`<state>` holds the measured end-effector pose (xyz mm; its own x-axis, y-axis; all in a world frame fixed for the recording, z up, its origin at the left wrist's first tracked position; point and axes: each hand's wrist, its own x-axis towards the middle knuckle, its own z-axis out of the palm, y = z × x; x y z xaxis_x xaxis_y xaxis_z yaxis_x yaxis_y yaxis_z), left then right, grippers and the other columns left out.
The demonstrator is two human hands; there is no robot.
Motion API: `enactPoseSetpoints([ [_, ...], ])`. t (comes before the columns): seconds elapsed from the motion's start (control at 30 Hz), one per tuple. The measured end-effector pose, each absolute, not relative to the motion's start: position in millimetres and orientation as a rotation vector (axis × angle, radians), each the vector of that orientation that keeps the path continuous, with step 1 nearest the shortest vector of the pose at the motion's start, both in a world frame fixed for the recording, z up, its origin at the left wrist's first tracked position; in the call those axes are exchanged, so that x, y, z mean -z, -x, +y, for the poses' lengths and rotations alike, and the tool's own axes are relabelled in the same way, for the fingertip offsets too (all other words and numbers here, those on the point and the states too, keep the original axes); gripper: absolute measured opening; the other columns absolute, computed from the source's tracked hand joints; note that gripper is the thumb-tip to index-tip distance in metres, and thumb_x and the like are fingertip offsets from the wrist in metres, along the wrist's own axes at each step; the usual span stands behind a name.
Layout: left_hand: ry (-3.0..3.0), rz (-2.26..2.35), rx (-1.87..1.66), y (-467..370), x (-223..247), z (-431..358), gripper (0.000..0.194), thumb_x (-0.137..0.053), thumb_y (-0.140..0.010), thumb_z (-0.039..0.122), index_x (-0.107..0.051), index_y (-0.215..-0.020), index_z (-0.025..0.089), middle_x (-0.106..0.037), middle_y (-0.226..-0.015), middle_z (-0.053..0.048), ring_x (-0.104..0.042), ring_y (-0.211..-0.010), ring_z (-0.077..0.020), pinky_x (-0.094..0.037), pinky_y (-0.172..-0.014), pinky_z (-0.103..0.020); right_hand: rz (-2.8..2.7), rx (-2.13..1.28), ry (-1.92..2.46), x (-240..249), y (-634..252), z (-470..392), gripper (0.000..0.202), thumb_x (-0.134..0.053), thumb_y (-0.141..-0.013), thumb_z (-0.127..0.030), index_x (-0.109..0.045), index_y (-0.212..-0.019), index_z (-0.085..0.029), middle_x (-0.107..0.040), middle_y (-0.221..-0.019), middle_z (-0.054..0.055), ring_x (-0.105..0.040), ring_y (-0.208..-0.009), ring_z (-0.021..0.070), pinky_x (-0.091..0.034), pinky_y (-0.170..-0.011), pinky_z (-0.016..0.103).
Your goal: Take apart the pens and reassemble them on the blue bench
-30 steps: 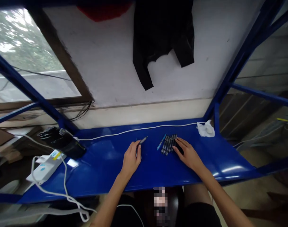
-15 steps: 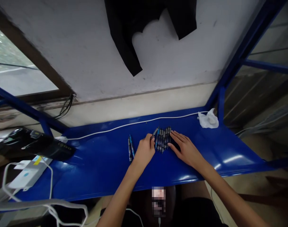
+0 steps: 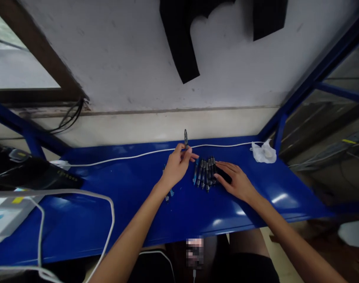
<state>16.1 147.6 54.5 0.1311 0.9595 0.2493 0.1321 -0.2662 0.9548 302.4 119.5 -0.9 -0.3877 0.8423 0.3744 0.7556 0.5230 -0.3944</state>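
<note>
A dark pen (image 3: pixel 185 135) stands upright between the fingertips of my left hand (image 3: pixel 176 164), raised above the blue table. Just right of that hand, several dark pens (image 3: pixel 207 173) lie side by side in a row, with a blue pen (image 3: pixel 195 171) at the row's left end. My right hand (image 3: pixel 234 180) rests on the table at the row's right end, fingers stretched out and fingertips against the last pen. Partly hidden under my left wrist lie two more pens (image 3: pixel 169 195), one with blue on it.
A white cable (image 3: pixel 138 156) runs along the back of the blue table (image 3: pixel 123 212). Crumpled white tissue (image 3: pixel 264 152) sits at the back right. On the left are a black device (image 3: pixel 34 169), a white power strip (image 3: pixel 8 214) and loose cords. A blue frame post (image 3: pixel 281 129) rises at the right.
My left hand has lifted the pen from beside the row's left end, up and slightly left, and turned it upright. My right hand stays by the row. The camera view has shifted.
</note>
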Motion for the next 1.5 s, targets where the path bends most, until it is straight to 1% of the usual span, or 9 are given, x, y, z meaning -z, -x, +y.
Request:
enactPoseSetpoints([
  [0.17, -1.423, 0.959, -1.478, -23, -55, 165, 0.027, -0.059, -0.11, 0.05, -0.06, -0.103, 0.023, -0.086, -0.114, -0.013, -0.081, -0.105, -0.0248, -0.06, -0.097, -0.041, -1.999, -0.1, 1.325, -19, -271, 150, 0.043, -0.051, -0.112, -0.053, -0.079, -0.11, -0.022, -0.083, -0.107, 0.014, -0.075, -0.109, 0.0356, -0.055, -0.102, 0.054],
  [0.3, -1.425, 0.96, -1.679, -28, -49, 159, 0.03, -0.063, -0.109, 0.048, -0.075, -0.118, 0.022, -0.078, -0.139, -0.012, -0.071, -0.135, -0.0267, -0.052, -0.119, -0.047, -1.901, -0.449, 1.036, -40, -209, 180, 0.041, -0.046, -0.115, -0.054, -0.07, -0.117, -0.021, -0.08, -0.107, 0.009, -0.076, -0.095, 0.0248, -0.057, -0.088, 0.039],
  [0.4, -1.456, 0.986, -1.716, -23, -44, 155, 0.033, -0.063, -0.109, 0.045, -0.077, -0.131, 0.025, -0.073, -0.148, -0.009, -0.065, -0.144, -0.0261, -0.044, -0.128, -0.049, -1.998, -0.526, 0.806, -42, -166, 196, 0.039, -0.038, -0.118, -0.051, -0.063, -0.118, -0.021, -0.075, -0.097, 0.006, -0.07, -0.081, 0.0194, -0.052, -0.076, 0.034],
  [0.57, -1.48, 0.987, -1.619, -12, -40, 155, 0.033, -0.064, -0.109, 0.045, -0.079, -0.132, 0.028, -0.075, -0.145, -0.007, -0.066, -0.143, -0.0276, -0.043, -0.13, -0.053, -1.997, -0.505, 0.744, -25, -153, 198, 0.037, -0.029, -0.12, -0.046, -0.056, -0.109, -0.023, -0.067, -0.087, 0.003, -0.061, -0.069, 0.0175, -0.046, -0.069, 0.033],
  [0.77, -1.553, 0.974, -1.495, -12, -43, 152, 0.032, -0.064, -0.108, 0.046, -0.081, -0.129, 0.027, -0.077, -0.141, -0.007, -0.067, -0.142, -0.0288, -0.045, -0.129, -0.053, -2.059, -0.475, 0.843, -20, -169, 189, 0.036, -0.028, -0.119, -0.046, -0.054, -0.129, -0.024, -0.072, -0.099, 0.007, -0.068, -0.078, 0.0214, -0.047, -0.069, 0.034],
  [0.9, -1.496, 0.963, -1.571, -10, -38, 152, 0.037, -0.065, -0.108, 0.047, -0.075, -0.138, 0.028, -0.076, -0.142, -0.009, -0.068, -0.14, -0.0298, -0.047, -0.126, -0.055, -2.101, -0.438, 0.924, -18, -166, 188, 0.035, -0.029, -0.119, -0.046, -0.055, -0.128, -0.024, -0.075, -0.1, 0.008, -0.071, -0.08, 0.0225, -0.045, -0.066, 0.032],
  [1.13, -1.334, 0.907, -1.734, 1, -34, 162, 0.037, -0.068, -0.106, 0.046, -0.075, -0.137, 0.028, -0.08, -0.132, -0.01, -0.073, -0.131, -0.0293, -0.052, -0.119, -0.05, -2.154, -0.329, 0.924, -12, -161, 188, 0.031, -0.029, -0.12, -0.038, -0.055, -0.116, -0.023, -0.074, -0.102, 0.008, -0.067, -0.08, 0.0208, -0.045, -0.069, 0.031],
  [1.37, -1.201, 0.825, -1.675, 11, -28, 171, 0.045, -0.064, -0.106, 0.056, -0.074, -0.137, 0.025, -0.08, -0.134, -0.012, -0.074, -0.131, -0.0309, -0.051, -0.12, -0.053, -2.145, -0.276, 0.927, -9, -157, 186, 0.031, -0.03, -0.118, -0.034, -0.057, -0.128, -0.021, -0.073, -0.111, 0.012, -0.067, -0.084, 0.023, -0.048, -0.071, 0.033],
  [1.5, -1.177, 0.825, -1.667, 10, -29, 170, 0.047, -0.06, -0.108, 0.059, -0.071, -0.139, 0.026, -0.079, -0.137, -0.011, -0.072, -0.135, -0.0309, -0.05, -0.121, -0.053, -2.089, -0.322, 1.016, -13, -157, 183, 0.034, -0.035, -0.119, -0.045, -0.06, -0.113, -0.023, -0.071, -0.086, 0.004, -0.062, -0.068, 0.0189, -0.039, -0.063, 0.03],
])
